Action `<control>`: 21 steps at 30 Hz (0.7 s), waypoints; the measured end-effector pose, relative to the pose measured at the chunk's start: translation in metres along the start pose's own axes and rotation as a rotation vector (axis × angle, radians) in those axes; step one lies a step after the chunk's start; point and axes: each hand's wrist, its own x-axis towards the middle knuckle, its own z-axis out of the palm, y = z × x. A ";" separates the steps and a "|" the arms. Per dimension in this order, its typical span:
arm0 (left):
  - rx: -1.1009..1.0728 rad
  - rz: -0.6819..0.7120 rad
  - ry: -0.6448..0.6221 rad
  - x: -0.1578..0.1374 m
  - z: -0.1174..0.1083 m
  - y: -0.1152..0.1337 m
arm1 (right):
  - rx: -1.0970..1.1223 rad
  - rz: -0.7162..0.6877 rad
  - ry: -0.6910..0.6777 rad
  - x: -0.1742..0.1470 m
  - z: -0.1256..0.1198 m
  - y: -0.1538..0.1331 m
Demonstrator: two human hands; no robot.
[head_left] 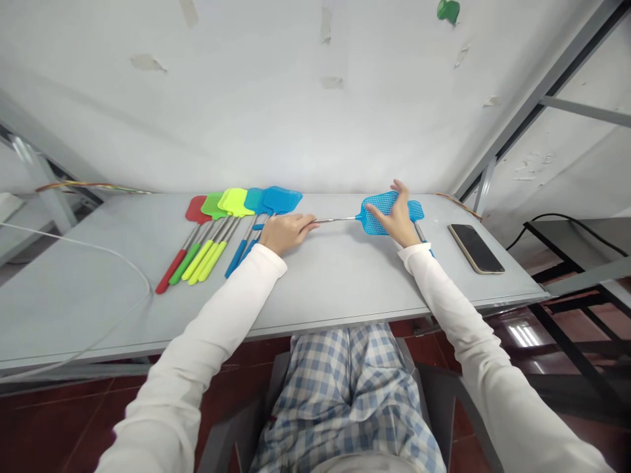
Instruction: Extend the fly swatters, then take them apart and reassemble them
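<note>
Head view: at the splayed right hand (pixel 400 222), a swatter (pixel 378 202) gripped by the left hand (pixel 286 232) is seemingly adjusted, likely needing steadiness.

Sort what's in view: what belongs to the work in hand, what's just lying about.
Work in hand:
blue swatter, left hand gripping it, right hand at its head
probably also the other swatters

Apparently just lying about:
phone
white cable
coloured wires
</note>
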 end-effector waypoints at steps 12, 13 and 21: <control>-0.016 0.062 -0.018 -0.002 0.005 0.008 | 0.382 0.117 -0.115 -0.008 0.016 -0.003; -0.018 0.065 -0.016 -0.003 0.005 0.010 | 0.369 0.113 -0.108 -0.009 0.017 -0.006; 0.009 0.038 -0.021 -0.002 0.006 0.014 | 0.343 0.115 -0.097 -0.009 0.014 -0.011</control>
